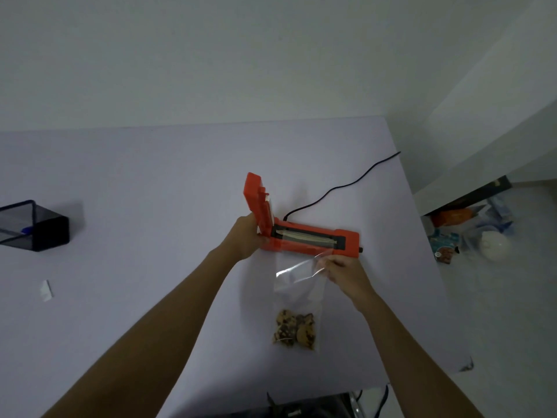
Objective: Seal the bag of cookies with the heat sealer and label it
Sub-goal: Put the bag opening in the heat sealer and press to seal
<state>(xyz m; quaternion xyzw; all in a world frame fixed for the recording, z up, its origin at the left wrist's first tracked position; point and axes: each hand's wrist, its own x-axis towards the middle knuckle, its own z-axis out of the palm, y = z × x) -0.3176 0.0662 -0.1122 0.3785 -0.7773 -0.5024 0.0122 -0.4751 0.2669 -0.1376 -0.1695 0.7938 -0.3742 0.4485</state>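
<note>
Hands work at the middle of the pale surface (150, 182). The left hand (245, 236) is curled round the hinge end of the orange heat sealer (313, 238), at the foot of its lid (256, 200), which stands raised almost upright. The right hand (343, 271) pinches the open top edge of the clear bag (297, 285) between thumb and fingertips, lifting that edge just beside the sealer's near side. The sealer's base lies with its long axis running left to right, its sealing strip exposed, and a black cord (340, 185) trails off to the far right. The bag stretches from the sealer toward the near edge, mouth pointing far, with the cookies (295, 327) bunched at its near, closed end. A dark mesh holder (33, 226) sits far left, and a small white label (46, 290) lies near it.
</note>
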